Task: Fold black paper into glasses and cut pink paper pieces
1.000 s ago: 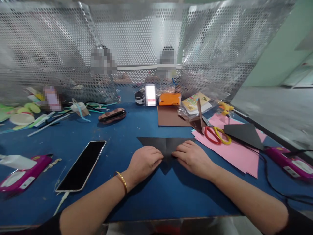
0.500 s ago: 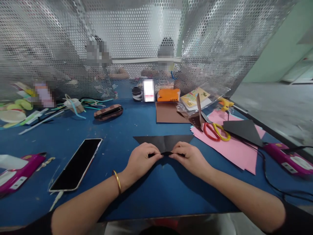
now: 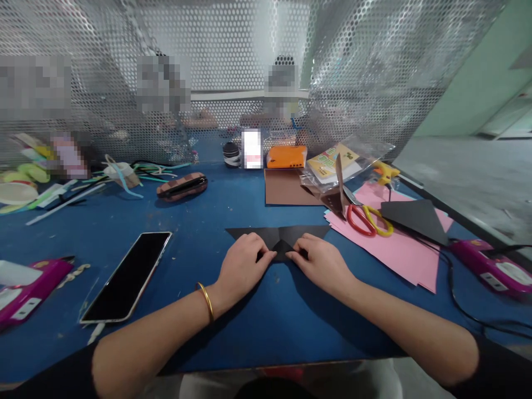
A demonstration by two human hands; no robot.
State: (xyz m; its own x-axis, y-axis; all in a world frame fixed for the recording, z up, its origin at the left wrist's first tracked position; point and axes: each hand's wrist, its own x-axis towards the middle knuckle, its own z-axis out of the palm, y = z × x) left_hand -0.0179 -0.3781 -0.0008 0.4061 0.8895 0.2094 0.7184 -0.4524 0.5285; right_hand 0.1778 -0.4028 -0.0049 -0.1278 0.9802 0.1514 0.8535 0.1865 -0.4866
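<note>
A folded black paper (image 3: 277,237) lies on the blue table (image 3: 249,310) in front of me. Its lower tip is turned up into a small triangle between my hands. My left hand (image 3: 241,265), with a gold bangle on the wrist, presses the fold from the left with its fingertips. From the right, my right hand (image 3: 322,261) presses the same fold. Both hands rest flat on the paper and cover its lower edge.
A black phone (image 3: 127,277) lies at the left. Pink paper sheets (image 3: 399,252), red-and-yellow scissors (image 3: 368,219), a black paper triangle (image 3: 415,217) and a brown sheet (image 3: 286,187) lie at the right. Magenta devices (image 3: 492,269) sit at both sides. A perforated metal screen (image 3: 233,50) stands behind.
The lower tip of the black paper, which pointed toward me, has been lifted and folded upward. My hands have moved slightly forward and now press the new fold flat.
</note>
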